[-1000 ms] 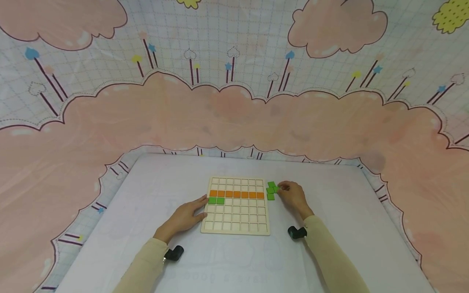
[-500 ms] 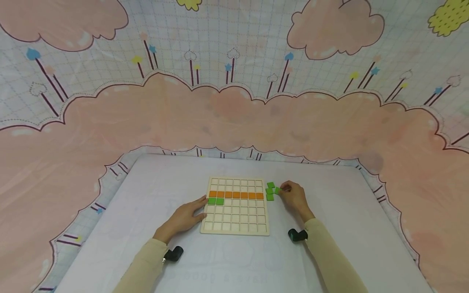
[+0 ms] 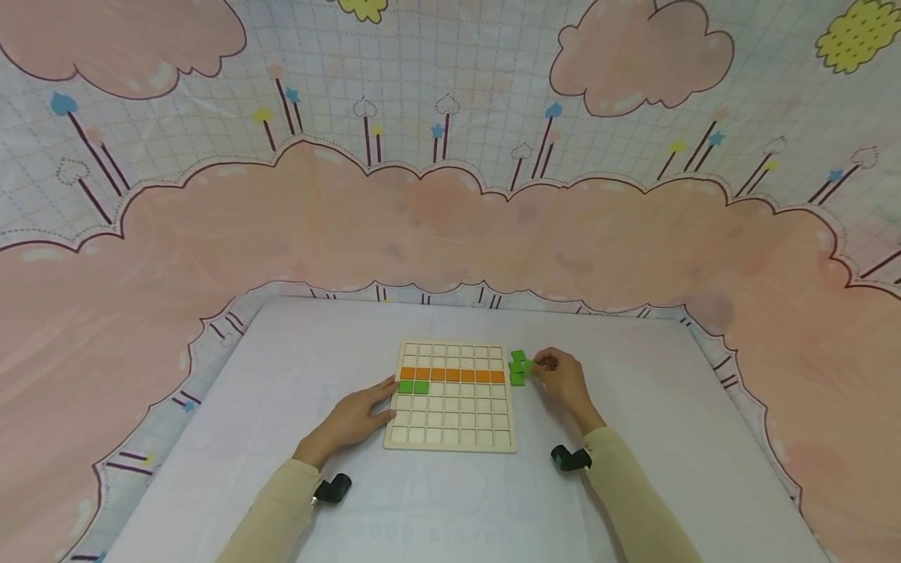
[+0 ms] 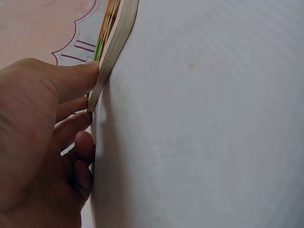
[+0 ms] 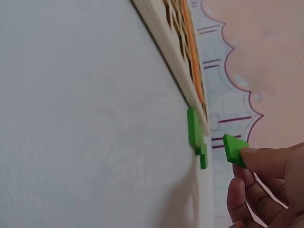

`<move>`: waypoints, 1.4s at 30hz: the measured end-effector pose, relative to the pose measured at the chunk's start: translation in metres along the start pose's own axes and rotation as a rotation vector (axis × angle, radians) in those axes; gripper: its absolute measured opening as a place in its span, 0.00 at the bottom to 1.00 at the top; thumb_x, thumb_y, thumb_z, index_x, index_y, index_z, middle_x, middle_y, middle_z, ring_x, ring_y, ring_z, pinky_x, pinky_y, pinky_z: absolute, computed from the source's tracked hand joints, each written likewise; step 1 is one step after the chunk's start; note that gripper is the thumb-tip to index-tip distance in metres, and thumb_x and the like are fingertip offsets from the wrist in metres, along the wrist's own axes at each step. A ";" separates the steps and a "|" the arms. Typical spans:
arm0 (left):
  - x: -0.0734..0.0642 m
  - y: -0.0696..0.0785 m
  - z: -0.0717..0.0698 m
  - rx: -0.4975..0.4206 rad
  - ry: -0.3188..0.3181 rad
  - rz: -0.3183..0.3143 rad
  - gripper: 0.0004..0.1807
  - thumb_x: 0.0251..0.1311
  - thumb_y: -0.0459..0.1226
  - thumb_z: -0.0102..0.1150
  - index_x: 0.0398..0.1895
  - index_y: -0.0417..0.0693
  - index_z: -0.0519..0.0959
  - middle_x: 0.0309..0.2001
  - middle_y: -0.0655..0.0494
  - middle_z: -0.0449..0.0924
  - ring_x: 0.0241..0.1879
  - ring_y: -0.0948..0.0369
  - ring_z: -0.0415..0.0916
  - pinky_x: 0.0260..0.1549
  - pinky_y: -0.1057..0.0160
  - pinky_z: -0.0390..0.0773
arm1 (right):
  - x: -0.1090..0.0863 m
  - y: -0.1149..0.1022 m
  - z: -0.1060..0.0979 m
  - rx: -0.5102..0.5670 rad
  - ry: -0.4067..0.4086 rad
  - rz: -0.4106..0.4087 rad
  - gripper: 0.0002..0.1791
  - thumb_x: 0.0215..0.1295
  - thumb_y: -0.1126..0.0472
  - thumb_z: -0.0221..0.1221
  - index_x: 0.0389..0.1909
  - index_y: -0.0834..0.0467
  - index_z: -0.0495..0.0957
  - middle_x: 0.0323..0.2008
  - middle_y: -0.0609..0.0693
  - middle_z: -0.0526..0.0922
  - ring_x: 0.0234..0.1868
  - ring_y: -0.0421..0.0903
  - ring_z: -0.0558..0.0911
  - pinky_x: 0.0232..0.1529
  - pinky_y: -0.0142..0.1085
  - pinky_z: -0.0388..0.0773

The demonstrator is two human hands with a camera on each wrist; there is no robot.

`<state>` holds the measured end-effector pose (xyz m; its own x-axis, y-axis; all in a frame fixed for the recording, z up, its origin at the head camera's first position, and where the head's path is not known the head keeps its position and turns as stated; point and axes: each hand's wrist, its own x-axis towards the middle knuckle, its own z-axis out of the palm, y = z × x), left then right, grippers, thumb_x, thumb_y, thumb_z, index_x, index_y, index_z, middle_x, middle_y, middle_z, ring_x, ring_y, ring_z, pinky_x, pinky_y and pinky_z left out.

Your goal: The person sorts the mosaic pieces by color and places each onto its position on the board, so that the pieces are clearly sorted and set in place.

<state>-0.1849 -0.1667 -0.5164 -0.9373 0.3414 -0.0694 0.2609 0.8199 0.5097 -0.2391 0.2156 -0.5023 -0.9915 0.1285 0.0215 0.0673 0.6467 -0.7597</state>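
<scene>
A wooden grid board (image 3: 450, 447) lies flat in the head view. One row of it holds orange tiles (image 3: 453, 375), and below them two green square tiles (image 3: 413, 387) fill the leftmost cells. My left hand (image 3: 352, 414) rests against the board's left edge, thumb and fingertips touching its side, as the left wrist view also shows. Just right of the board, my right hand (image 3: 563, 381) pinches a green square tile (image 5: 233, 149) between thumb and finger, raised off the table in the right wrist view. Several loose green tiles (image 3: 517, 379) lie between that hand and the board.
A white cloth (image 3: 450, 500) covers the table. Behind and around it hangs a patterned pink and white curtain (image 3: 436, 227). A small black camera mount (image 3: 333, 489) sits at the left wrist, and another black mount (image 3: 570, 458) at the right.
My right hand stays beside the loose green tiles, and the pinched tile has shifted slightly in its fingers. My left hand keeps its place at the board's edge.
</scene>
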 end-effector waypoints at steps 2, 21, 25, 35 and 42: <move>0.000 0.000 0.000 -0.001 0.000 -0.006 0.32 0.66 0.44 0.59 0.72 0.49 0.65 0.76 0.55 0.58 0.73 0.45 0.61 0.70 0.42 0.63 | -0.002 -0.004 0.000 0.011 -0.003 0.000 0.07 0.64 0.62 0.63 0.41 0.59 0.81 0.41 0.56 0.83 0.41 0.50 0.79 0.33 0.33 0.77; -0.001 0.001 -0.001 0.007 0.004 0.001 0.32 0.67 0.44 0.58 0.72 0.49 0.65 0.76 0.54 0.59 0.72 0.44 0.61 0.69 0.40 0.63 | -0.016 -0.024 0.015 0.115 -0.038 -0.055 0.05 0.62 0.64 0.65 0.38 0.59 0.82 0.37 0.54 0.84 0.38 0.48 0.80 0.33 0.31 0.75; -0.002 0.001 -0.001 -0.002 0.005 -0.008 0.32 0.66 0.44 0.59 0.72 0.49 0.65 0.76 0.54 0.59 0.72 0.45 0.61 0.70 0.41 0.63 | -0.019 -0.026 0.022 0.125 -0.058 -0.068 0.06 0.61 0.64 0.66 0.38 0.60 0.82 0.36 0.54 0.84 0.37 0.47 0.80 0.34 0.31 0.77; -0.001 0.000 0.001 0.001 0.005 -0.011 0.33 0.66 0.44 0.59 0.73 0.50 0.64 0.76 0.55 0.58 0.73 0.45 0.61 0.70 0.42 0.63 | -0.026 -0.039 0.034 0.156 -0.075 -0.073 0.05 0.60 0.65 0.66 0.37 0.60 0.83 0.36 0.53 0.85 0.37 0.44 0.81 0.41 0.34 0.80; -0.001 0.000 0.001 0.004 0.004 -0.008 0.33 0.67 0.44 0.59 0.73 0.49 0.64 0.76 0.55 0.58 0.73 0.45 0.61 0.70 0.42 0.63 | -0.031 -0.051 0.040 0.182 -0.096 -0.071 0.05 0.60 0.65 0.66 0.37 0.60 0.82 0.37 0.53 0.85 0.38 0.45 0.82 0.45 0.38 0.82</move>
<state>-0.1839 -0.1672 -0.5171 -0.9403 0.3329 -0.0707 0.2540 0.8246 0.5055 -0.2161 0.1487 -0.4906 -0.9997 0.0091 0.0239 -0.0161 0.5039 -0.8636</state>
